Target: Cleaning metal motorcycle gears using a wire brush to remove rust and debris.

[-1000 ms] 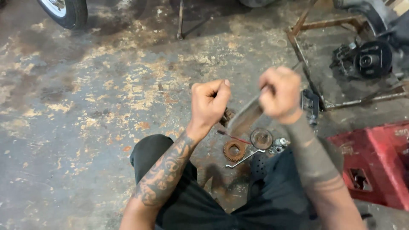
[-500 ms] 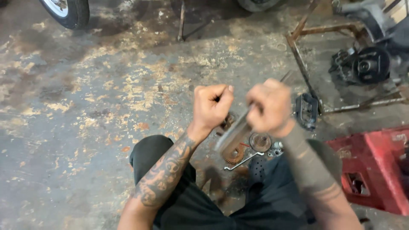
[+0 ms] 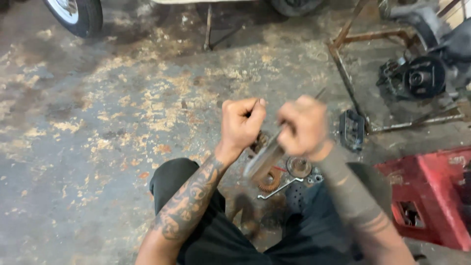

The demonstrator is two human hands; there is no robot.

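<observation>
My left hand (image 3: 241, 122) is a closed fist around a small rusty part (image 3: 258, 142) that pokes out below it, with a thin pin or rod showing at the fingers. Just to its right, my right hand (image 3: 300, 125) grips a flat metal bar (image 3: 262, 161), blurred by motion, slanting from upper right to lower left. On the floor below the hands lie a rusty gear (image 3: 269, 181), a round toothed part (image 3: 298, 166), a bent metal rod (image 3: 281, 187) and a few small nuts (image 3: 314, 177).
A stained concrete floor (image 3: 108, 127) spreads left. A red plastic crate (image 3: 431, 196) stands at right, with a rusty metal frame (image 3: 346, 73), a black engine part (image 3: 417, 78) and a small black box-shaped piece (image 3: 351, 129) beyond. A wheel (image 3: 73, 14) sits at top left.
My right hand swung the metal bar down and leftward toward the left fist. The left hand stayed almost still, holding its part.
</observation>
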